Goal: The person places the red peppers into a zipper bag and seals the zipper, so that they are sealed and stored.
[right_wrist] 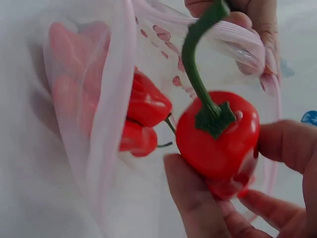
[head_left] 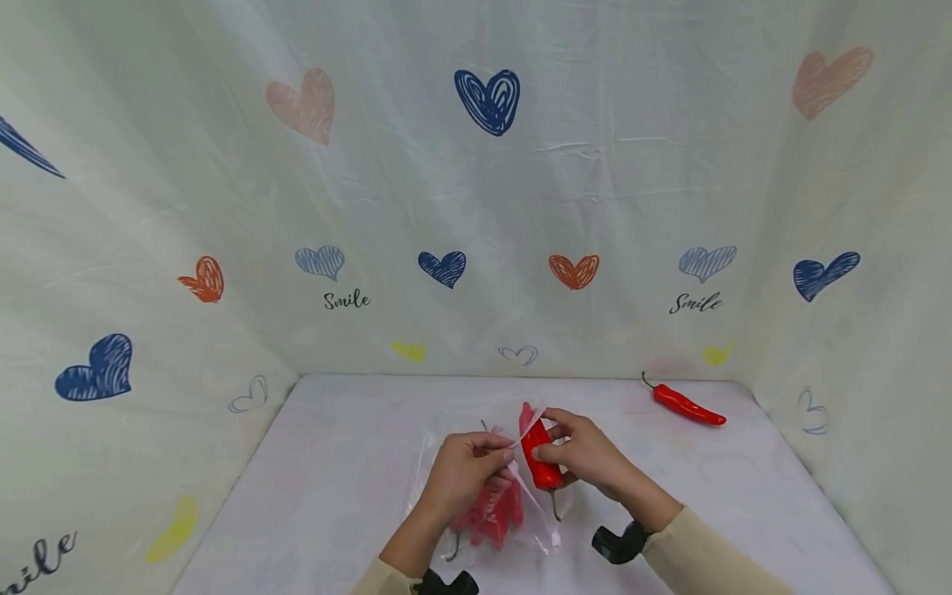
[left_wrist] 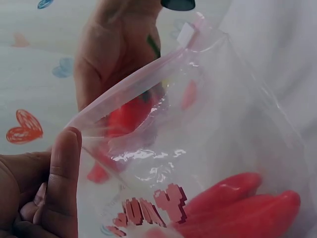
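My right hand (head_left: 587, 450) grips a red chili pepper (head_left: 540, 467) with a long green stem. In the right wrist view the pepper's stem end faces the camera, with thumb and fingers around its body. My left hand (head_left: 468, 463) pinches the pink zip edge of a clear plastic bag (left_wrist: 237, 114), whose mouth is spread apart. Several more red peppers (right_wrist: 148, 101) lie inside the bag. The held pepper's far end is at the bag's mouth. A white slider (left_wrist: 186, 34) sits at one end of the zip, and pink letters are printed on the bag.
One more red pepper (head_left: 687, 406) lies at the back right of the white-covered table (head_left: 312, 463). A pale curtain (head_left: 640, 190) printed with hearts surrounds the table at the back and both sides.
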`<state>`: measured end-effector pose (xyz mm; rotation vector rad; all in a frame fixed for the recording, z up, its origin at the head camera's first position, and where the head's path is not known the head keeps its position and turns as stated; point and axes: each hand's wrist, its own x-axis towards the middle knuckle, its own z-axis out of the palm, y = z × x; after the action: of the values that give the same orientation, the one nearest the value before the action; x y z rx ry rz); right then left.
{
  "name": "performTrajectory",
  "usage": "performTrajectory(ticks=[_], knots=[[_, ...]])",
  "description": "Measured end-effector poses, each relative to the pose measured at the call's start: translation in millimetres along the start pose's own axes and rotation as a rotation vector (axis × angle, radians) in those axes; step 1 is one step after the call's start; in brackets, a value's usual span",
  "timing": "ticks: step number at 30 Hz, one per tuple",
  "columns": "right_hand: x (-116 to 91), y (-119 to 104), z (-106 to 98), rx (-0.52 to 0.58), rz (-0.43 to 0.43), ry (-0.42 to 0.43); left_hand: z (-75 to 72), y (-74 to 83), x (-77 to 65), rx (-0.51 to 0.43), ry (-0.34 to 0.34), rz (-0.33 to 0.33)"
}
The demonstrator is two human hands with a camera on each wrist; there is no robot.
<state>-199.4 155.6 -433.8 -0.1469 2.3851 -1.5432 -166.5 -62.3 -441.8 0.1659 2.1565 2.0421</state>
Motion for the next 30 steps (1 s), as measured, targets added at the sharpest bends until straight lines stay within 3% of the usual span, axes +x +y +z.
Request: performTrajectory(ticks=[5, 11, 14, 19, 25, 30], knots=[[5, 1, 17, 0.014, -0.046, 0.105, 1.3, 4.3, -1.6, -0.068, -0.011, -0.015], [6, 8, 31, -0.143, -0.133, 0.19, -0.7, 10.4, -4.4, -0.152, 0.058, -0.005], [5, 10, 32, -0.238, -0.153, 0.197, -3.4, 11.4, -5.3, -0.173, 0.102, 0.005], [4, 10, 30, -0.298, -0.167, 0.182, -5.5, 12.1, -5.7, -0.19, 0.129, 0.005], [0, 10, 29, -0.327, -0.181, 0.197, -5.7, 10.9, -5.0, -0.193, 0.138, 0.011], [-3, 14, 28, -0.29, -0.179, 0.235, -5.8, 9.0, -4.1, -0.17, 0.148, -0.003]])
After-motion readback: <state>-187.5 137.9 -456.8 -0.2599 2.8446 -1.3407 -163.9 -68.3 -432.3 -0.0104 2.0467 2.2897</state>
